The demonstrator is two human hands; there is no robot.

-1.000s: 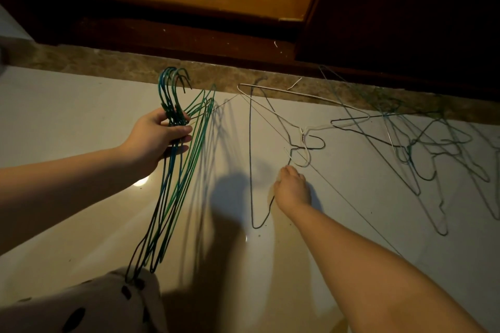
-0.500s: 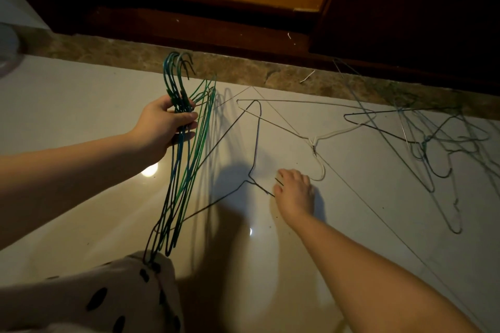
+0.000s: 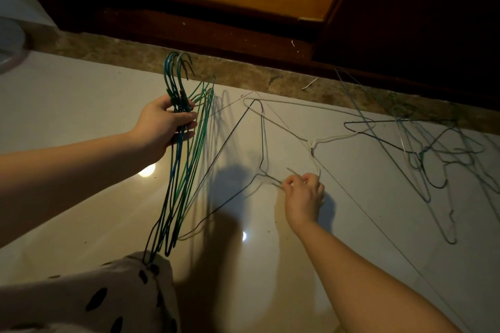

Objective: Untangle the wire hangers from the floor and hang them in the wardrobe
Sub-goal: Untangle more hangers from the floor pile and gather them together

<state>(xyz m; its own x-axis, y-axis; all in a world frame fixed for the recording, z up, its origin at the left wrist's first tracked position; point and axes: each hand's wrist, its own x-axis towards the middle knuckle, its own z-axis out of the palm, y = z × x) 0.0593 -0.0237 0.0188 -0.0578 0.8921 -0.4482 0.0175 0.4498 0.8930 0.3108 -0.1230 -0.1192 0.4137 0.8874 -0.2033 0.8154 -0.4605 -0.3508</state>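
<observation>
Green & blue wire hangers make one bunch in the head view, the only view. The left hand grips the bunch just under the hooks, fingers & thumb curled tight round the necks. The hooks stick up past the hand. The long bottoms hang down to a white cloth w/ black spots at the low left.

The right hand is down by the pale shiny floor. Its fingers are curled in a small pinch on the top end of a dark hanger — a thin black one, w/ one corner right beside the low end of the bunch. A white hanger lies on the floor just beside it. Its hook ends right by the knuckles, and I cannot tell if it touches them. The two hangers cross at their top corner.

More hangers lie in a tangled heap at the right, up against the far edge of the floor & well apart from both hands. They are green & grey and cross over each other.

A brown stone strip runs along that far edge. Past it is the wardrobe, open at the bottom. Inside — a brown wood board & a dark box shape at the back, too dark to tell what. A dark door stands at its right.
</observation>
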